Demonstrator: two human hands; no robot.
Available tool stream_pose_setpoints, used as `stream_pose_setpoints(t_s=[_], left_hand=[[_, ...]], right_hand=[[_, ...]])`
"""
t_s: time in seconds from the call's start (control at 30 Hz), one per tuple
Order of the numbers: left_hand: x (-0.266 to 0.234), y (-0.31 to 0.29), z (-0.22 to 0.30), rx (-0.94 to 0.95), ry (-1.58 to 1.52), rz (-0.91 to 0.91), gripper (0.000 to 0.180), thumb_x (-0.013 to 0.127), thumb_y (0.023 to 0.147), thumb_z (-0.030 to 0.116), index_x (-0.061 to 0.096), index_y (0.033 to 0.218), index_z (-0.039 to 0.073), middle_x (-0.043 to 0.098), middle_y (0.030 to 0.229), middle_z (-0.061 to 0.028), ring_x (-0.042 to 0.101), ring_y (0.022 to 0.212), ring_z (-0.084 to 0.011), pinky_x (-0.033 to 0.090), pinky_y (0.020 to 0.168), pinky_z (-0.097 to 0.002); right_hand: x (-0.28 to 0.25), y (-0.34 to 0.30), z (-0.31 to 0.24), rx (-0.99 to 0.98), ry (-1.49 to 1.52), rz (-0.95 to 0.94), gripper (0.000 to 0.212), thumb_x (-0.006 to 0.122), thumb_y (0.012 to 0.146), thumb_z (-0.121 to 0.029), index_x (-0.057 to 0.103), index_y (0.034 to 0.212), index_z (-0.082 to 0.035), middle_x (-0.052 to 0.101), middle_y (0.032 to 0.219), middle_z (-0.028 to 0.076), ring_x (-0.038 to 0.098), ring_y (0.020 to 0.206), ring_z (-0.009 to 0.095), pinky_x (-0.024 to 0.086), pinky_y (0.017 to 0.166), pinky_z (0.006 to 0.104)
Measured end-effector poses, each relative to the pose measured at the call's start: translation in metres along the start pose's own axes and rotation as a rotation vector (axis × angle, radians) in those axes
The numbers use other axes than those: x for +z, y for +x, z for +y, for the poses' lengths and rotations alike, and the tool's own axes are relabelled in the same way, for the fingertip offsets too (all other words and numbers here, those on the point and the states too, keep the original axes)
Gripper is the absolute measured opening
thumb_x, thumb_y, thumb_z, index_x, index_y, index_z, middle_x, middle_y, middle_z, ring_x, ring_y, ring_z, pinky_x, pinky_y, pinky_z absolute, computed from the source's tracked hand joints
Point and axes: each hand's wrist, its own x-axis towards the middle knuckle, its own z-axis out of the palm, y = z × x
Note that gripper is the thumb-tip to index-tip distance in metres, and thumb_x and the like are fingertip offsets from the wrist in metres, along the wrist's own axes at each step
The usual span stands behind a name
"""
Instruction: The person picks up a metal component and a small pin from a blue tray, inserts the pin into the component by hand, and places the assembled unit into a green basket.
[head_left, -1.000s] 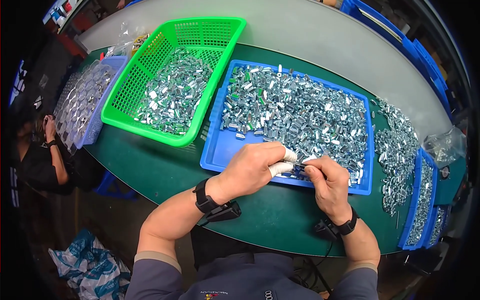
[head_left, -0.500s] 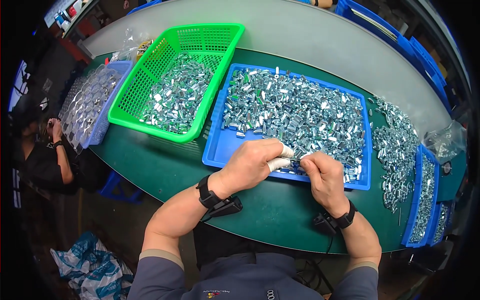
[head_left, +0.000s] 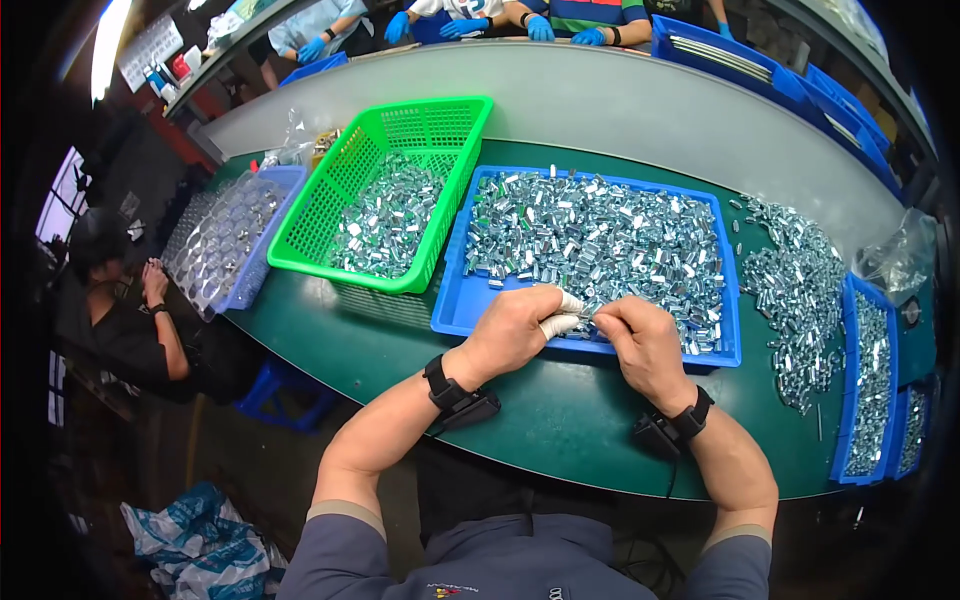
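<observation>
My two hands meet over the near edge of a blue tray [head_left: 452, 305] full of small shiny metal hex-shaped pieces [head_left: 600, 235]. White covers wrap the thumb and forefinger of my left hand [head_left: 508, 328], which pinches a small metal piece at its fingertips. Right beside it, my right hand [head_left: 645, 345] is closed in a pinch against that same spot. Whatever sits between its thumb and forefinger is too small and covered to name. Both wrists carry black straps with small boxes.
A green basket [head_left: 440, 262] of similar pieces stands left of the tray. Beyond it is a bluish crate with a clear pocketed tray [head_left: 225, 245]. Loose pieces [head_left: 795, 290] and narrow blue bins [head_left: 848, 400] lie right. A grey partition [head_left: 600, 100] runs behind; co-workers sit beyond it and at left.
The view has tilted up, bringing gloved co-workers' hands into sight beyond the partition. My hands stay together over the tray's near edge, with the right fingers slightly shifted.
</observation>
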Motion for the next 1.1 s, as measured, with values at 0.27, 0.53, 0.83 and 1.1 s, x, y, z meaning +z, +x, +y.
stream_pose_setpoints(t_s=[0.27, 0.53, 0.83, 1.1], left_hand=[[-0.008, -0.007, 0.007, -0.097, 0.024, -0.019, 0.018, 0.081, 0.093, 0.005, 0.077, 0.110, 0.004, 0.076, 0.097, -0.0109, 0.075, 0.088, -0.0217, 0.059, 0.077, -0.0340], [-0.132, 0.002, 0.004, -0.030, 0.477, 0.296, 0.016, 0.080, 0.095, 0.005, 0.076, 0.110, 0.001, 0.078, 0.099, -0.0101, 0.075, 0.090, -0.0203, 0.059, 0.078, -0.0332], [-0.142, 0.002, -0.007, 0.012, 0.857, 0.188, 0.027, 0.083, 0.088, 0.005, 0.076, 0.114, 0.005, 0.077, 0.098, -0.0140, 0.074, 0.086, -0.0303, 0.059, 0.078, -0.0392], [-0.064, 0.000, -0.030, -0.089, 0.689, -0.249, 0.020, 0.081, 0.090, 0.017, 0.075, 0.107, 0.008, 0.072, 0.090, -0.0135, 0.071, 0.083, -0.0359, 0.057, 0.074, -0.0452]], right_hand=[[0.001, 0.001, 0.004, 0.038, 0.092, 0.022, 0.018, 0.071, 0.101, -0.018, 0.073, 0.095, -0.002, 0.068, 0.079, 0.016, 0.067, 0.073, 0.034, 0.049, 0.064, 0.0433], [-0.003, 0.001, 0.007, 0.073, 0.245, 0.098, 0.017, 0.070, 0.101, -0.016, 0.072, 0.096, 0.000, 0.068, 0.080, 0.013, 0.064, 0.071, 0.027, 0.049, 0.066, 0.0388], [-0.001, -0.001, 0.007, 0.036, 0.168, 0.071, 0.017, 0.071, 0.101, -0.017, 0.073, 0.097, 0.000, 0.069, 0.080, 0.012, 0.064, 0.070, 0.025, 0.049, 0.065, 0.0377], [0.000, -0.001, 0.004, 0.037, 0.174, 0.069, 0.020, 0.072, 0.099, -0.022, 0.073, 0.093, -0.003, 0.070, 0.081, 0.014, 0.069, 0.075, 0.033, 0.052, 0.066, 0.0440]])
